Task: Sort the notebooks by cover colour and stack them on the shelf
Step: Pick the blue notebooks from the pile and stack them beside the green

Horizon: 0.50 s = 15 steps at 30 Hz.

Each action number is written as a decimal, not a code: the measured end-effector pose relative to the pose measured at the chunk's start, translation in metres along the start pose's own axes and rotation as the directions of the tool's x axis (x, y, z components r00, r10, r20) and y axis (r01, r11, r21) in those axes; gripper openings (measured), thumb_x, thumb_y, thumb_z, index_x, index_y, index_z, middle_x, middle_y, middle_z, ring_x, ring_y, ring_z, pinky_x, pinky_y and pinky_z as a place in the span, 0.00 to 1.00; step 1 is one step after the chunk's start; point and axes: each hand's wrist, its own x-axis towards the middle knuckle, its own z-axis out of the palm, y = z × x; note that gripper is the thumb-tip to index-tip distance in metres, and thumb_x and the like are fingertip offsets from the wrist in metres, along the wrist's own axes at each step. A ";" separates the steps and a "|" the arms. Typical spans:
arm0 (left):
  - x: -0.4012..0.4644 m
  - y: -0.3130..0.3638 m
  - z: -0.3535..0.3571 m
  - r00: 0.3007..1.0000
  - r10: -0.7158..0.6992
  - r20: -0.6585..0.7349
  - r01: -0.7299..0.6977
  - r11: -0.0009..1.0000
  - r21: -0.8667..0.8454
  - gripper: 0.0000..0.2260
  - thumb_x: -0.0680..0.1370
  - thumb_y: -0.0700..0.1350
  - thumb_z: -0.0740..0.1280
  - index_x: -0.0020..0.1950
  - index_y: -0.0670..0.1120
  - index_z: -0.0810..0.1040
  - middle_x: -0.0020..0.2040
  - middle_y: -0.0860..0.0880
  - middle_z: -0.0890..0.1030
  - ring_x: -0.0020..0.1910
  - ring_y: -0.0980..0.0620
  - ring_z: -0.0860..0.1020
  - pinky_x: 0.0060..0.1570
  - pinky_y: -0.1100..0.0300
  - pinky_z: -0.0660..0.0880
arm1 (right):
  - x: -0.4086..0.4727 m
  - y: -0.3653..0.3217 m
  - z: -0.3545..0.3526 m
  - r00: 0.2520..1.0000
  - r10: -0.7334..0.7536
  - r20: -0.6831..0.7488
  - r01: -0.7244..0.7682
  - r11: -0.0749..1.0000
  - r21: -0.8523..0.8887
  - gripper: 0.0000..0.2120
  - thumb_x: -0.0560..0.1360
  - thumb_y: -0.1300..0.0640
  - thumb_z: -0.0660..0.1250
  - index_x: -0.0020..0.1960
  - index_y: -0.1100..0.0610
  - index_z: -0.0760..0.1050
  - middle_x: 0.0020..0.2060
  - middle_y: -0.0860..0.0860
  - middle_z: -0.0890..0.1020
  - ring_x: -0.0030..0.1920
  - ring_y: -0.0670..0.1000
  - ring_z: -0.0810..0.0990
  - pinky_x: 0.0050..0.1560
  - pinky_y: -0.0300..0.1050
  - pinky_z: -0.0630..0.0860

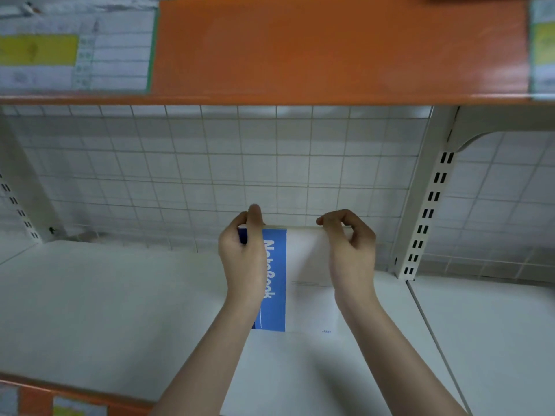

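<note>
A white shelf [105,295] runs under an orange shelf front [330,49], backed by a wire grid [180,169]. Toward the middle, the left hand [243,256] curls its fingers over the far left corner of a blue-and-white notebook [300,280] lying flat on the shelf. The right hand [351,247] pinches its far right edge. A slotted upright [426,211] stands to the right.

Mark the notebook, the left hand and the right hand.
notebook [274,280], head view, blue cover band.
left hand [240,253], head view, back of hand.
right hand [351,250], head view, back of hand.
</note>
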 end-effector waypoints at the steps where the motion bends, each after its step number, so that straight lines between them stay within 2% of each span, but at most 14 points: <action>1: 0.000 -0.002 -0.002 1.000 -0.015 0.017 0.015 1.000 0.000 0.22 0.73 0.58 0.62 0.32 0.42 0.61 0.32 0.37 0.60 0.32 0.44 0.61 0.34 0.52 0.60 | 0.001 0.001 -0.001 1.000 0.004 0.009 -0.004 1.000 0.003 0.10 0.71 0.50 0.62 0.34 0.53 0.75 0.28 0.39 0.76 0.31 0.37 0.71 0.33 0.26 0.65; 4: -0.004 -0.015 -0.011 0.994 -0.024 0.108 0.022 1.000 0.019 0.16 0.70 0.61 0.63 0.31 0.50 0.68 0.32 0.43 0.65 0.33 0.47 0.65 0.33 0.53 0.66 | -0.002 0.011 -0.008 0.992 0.087 0.095 -0.093 0.994 0.056 0.17 0.69 0.37 0.65 0.46 0.50 0.75 0.38 0.33 0.78 0.42 0.30 0.73 0.45 0.20 0.64; 6: -0.007 -0.024 -0.019 0.979 -0.039 0.198 0.034 0.999 0.031 0.10 0.66 0.60 0.67 0.35 0.54 0.75 0.33 0.49 0.74 0.33 0.49 0.73 0.32 0.59 0.73 | -0.009 0.024 -0.016 0.971 0.187 0.146 -0.195 0.980 0.044 0.29 0.65 0.33 0.70 0.59 0.49 0.73 0.46 0.26 0.74 0.50 0.27 0.71 0.54 0.25 0.62; 7: -0.008 -0.030 -0.022 0.969 -0.058 0.239 0.053 0.998 0.027 0.09 0.65 0.58 0.71 0.37 0.55 0.77 0.34 0.51 0.77 0.34 0.51 0.76 0.33 0.62 0.75 | -0.013 0.031 -0.020 0.959 0.215 0.183 -0.224 0.974 0.034 0.29 0.64 0.36 0.72 0.60 0.48 0.73 0.49 0.27 0.75 0.52 0.29 0.73 0.53 0.27 0.66; 9: -0.010 -0.041 -0.028 0.952 -0.118 0.283 0.111 0.993 0.038 0.08 0.65 0.51 0.78 0.39 0.57 0.80 0.34 0.54 0.82 0.34 0.55 0.81 0.33 0.64 0.77 | -0.019 0.038 -0.026 0.929 0.236 0.284 -0.250 0.968 0.012 0.16 0.64 0.45 0.77 0.50 0.46 0.81 0.46 0.39 0.84 0.47 0.38 0.82 0.42 0.27 0.74; 10: -0.012 -0.047 -0.031 0.944 -0.149 0.293 0.135 0.989 0.067 0.09 0.66 0.47 0.78 0.38 0.58 0.81 0.34 0.55 0.82 0.33 0.56 0.81 0.32 0.65 0.77 | -0.020 0.039 -0.029 0.905 0.257 0.340 -0.271 0.963 -0.007 0.13 0.63 0.49 0.78 0.47 0.45 0.82 0.44 0.43 0.85 0.45 0.42 0.84 0.39 0.29 0.75; 11: -0.014 -0.053 -0.035 0.935 -0.175 0.308 0.150 0.983 0.103 0.10 0.68 0.43 0.77 0.38 0.59 0.81 0.33 0.55 0.82 0.33 0.57 0.81 0.32 0.65 0.77 | -0.019 0.041 -0.034 0.870 0.280 0.407 -0.290 0.956 -0.038 0.13 0.63 0.52 0.79 0.47 0.45 0.83 0.45 0.45 0.86 0.46 0.45 0.84 0.40 0.32 0.77; 13: -0.018 -0.064 -0.044 0.896 -0.228 0.380 0.176 0.970 0.167 0.12 0.69 0.40 0.76 0.38 0.58 0.82 0.34 0.55 0.83 0.34 0.57 0.81 0.34 0.65 0.77 | -0.015 0.046 -0.045 0.755 0.360 0.548 -0.344 0.929 -0.136 0.16 0.66 0.54 0.77 0.53 0.49 0.82 0.50 0.48 0.85 0.52 0.48 0.83 0.51 0.40 0.78; 15: -0.020 -0.072 -0.055 0.832 -0.282 0.478 0.196 0.955 0.223 0.09 0.65 0.44 0.77 0.40 0.56 0.83 0.39 0.54 0.85 0.39 0.56 0.83 0.37 0.65 0.78 | -0.019 0.054 -0.053 0.663 0.413 0.624 -0.361 0.907 -0.218 0.17 0.70 0.55 0.74 0.58 0.52 0.80 0.54 0.48 0.83 0.56 0.48 0.81 0.58 0.44 0.76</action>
